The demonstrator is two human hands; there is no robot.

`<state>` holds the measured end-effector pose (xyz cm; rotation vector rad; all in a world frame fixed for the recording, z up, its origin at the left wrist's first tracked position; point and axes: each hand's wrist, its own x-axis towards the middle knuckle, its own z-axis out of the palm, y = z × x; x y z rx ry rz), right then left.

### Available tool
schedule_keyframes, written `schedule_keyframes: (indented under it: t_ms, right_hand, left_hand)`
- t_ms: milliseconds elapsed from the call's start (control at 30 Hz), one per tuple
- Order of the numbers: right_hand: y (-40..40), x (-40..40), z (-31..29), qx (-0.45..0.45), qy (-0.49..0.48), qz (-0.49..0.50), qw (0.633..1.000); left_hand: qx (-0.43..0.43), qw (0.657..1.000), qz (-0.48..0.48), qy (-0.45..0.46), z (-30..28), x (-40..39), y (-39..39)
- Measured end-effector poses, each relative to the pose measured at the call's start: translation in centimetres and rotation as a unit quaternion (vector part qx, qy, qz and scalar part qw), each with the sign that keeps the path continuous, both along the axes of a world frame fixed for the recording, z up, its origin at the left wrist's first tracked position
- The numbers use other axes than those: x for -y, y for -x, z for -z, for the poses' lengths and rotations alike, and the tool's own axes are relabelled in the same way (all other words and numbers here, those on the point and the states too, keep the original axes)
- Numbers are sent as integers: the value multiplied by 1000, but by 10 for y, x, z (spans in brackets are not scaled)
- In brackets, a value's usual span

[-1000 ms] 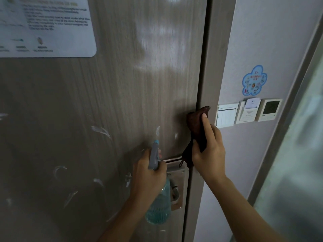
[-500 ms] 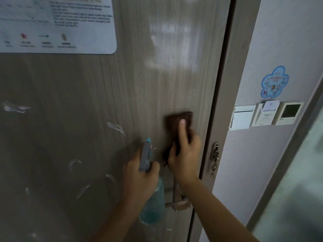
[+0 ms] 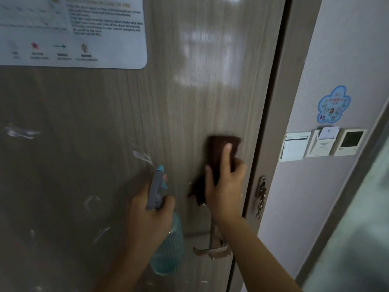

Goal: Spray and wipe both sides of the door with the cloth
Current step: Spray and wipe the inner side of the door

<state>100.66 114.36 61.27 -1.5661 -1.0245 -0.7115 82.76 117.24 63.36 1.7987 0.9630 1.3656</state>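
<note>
Right hand (image 3: pixel 224 186): pressing the brown cloth (image 3: pixel 221 152) flat against the door (image 3: pixel 189 98), fingers straight.
Left hand (image 3: pixel 149 216): gripping the spray bottle (image 3: pixel 166 249), just left of the cloth.

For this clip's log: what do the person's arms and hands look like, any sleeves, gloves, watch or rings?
Both forearms are bare up to the bottom edge of the picture, so no sleeves show. The left hand and right hand wear no gloves. No watch, bracelet or ring shows on either wrist or on the visible fingers. The light is dim and the picture slightly blurred, so small marks cannot be ruled out.
</note>
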Motion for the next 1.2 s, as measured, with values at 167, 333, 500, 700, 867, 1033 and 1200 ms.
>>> schedule_keyframes:
  t_ms: [167, 333, 500, 700, 867, 1033, 1200]
  right_hand:
    - [-14, 10, -8, 32, 62, -44, 997]
    - [-32, 1, -42, -35, -53, 30, 998]
    - [20, -37, -16, 201, 30, -41, 978]
    - [-6, -29, -60, 201, -36, 3, 979]
    - [-15, -34, -90, 97, -105, 15, 990]
    - [4, -41, -41, 233, -39, -55, 970]
    - [-2, -39, -74, 194, -78, -38, 977]
  left_hand:
    - [-5, 1000, 8, 17, -2, 0, -1]
    - [-9, 1000, -20, 15, 3, -7, 6]
    - [1, 997, -68, 23, 5, -9, 12]
    - [7, 995, -95, 24, 5, -11, 24]
    - [10, 995, -98, 19, -1, -11, 25]
    - [3, 996, -84, 27, -2, -10, 24]
    - [4, 998, -65, 20, -6, -11, 23]
